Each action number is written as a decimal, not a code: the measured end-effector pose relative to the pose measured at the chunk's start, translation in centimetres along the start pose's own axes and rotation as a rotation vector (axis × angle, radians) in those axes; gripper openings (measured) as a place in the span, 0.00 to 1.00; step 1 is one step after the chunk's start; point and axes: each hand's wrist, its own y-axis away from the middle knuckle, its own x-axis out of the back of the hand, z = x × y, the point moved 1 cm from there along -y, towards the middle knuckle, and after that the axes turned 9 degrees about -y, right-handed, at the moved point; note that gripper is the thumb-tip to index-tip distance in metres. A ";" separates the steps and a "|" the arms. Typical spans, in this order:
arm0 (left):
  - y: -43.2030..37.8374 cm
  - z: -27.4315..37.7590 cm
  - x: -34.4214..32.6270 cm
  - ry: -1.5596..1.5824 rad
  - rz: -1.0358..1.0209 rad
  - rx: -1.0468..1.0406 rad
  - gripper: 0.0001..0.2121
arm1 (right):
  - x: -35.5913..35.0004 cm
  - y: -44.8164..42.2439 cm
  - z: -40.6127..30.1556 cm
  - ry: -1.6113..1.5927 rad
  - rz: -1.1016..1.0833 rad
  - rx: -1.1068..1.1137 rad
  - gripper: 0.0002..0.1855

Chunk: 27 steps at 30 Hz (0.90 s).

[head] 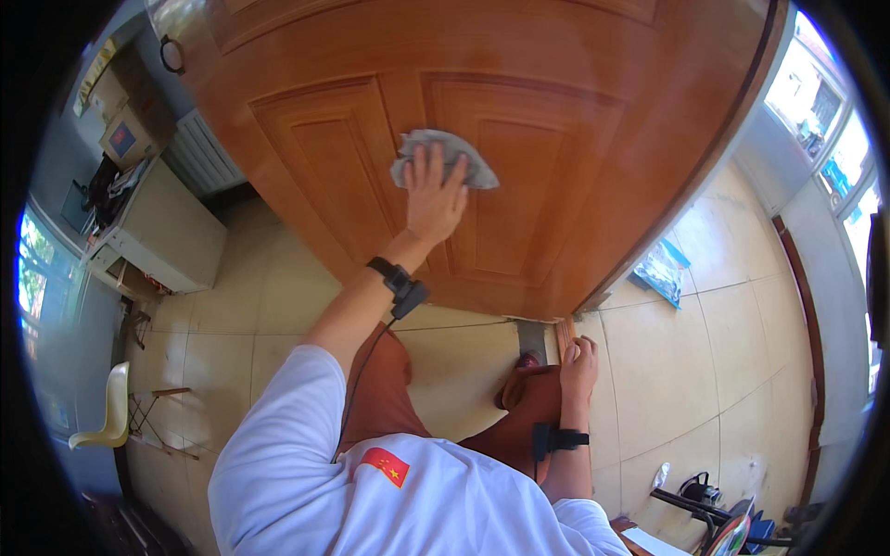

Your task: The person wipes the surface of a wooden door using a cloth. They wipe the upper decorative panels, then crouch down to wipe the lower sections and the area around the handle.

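Note:
A grey cloth [480, 170] lies against the lower part of a brown panelled wooden door [403, 118], between two recessed panels. My left hand [434, 198] presses the cloth to the door with fingers spread over it and the thumb at the right. Low at the right, my right hand [579, 368] is beside my knee, near the foot of a wooden door frame [564, 333]. Its fingers are loosely curled; whether they touch the frame is unclear. A dark band with a small device is on each wrist.
A pale desk [174, 222] with boxes and a radiator [205, 149] stand at the left, above a cream chair [111, 413]. A blue-edged plastic bag [664, 271] lies on the tiles right of the door. Dark-handled items [702, 507] are at the lower right.

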 end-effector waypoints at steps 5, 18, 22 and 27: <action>-2.1 7.2 0.2 0.143 -0.158 -0.219 0.20 | 0.6 0.1 -0.3 -0.001 0.002 -0.038 0.09; -0.6 20.7 -5.9 0.537 -0.147 -0.684 0.22 | 0.6 0.4 -0.3 0.033 0.023 -0.074 0.07; 0.4 18.5 -5.5 0.339 -0.183 -0.848 0.21 | 0.4 0.5 0.4 0.046 0.038 -0.066 0.07; 2.7 10.4 -5.0 0.368 -0.252 -0.860 0.20 | 0.1 0.4 0.1 0.054 0.007 -0.079 0.08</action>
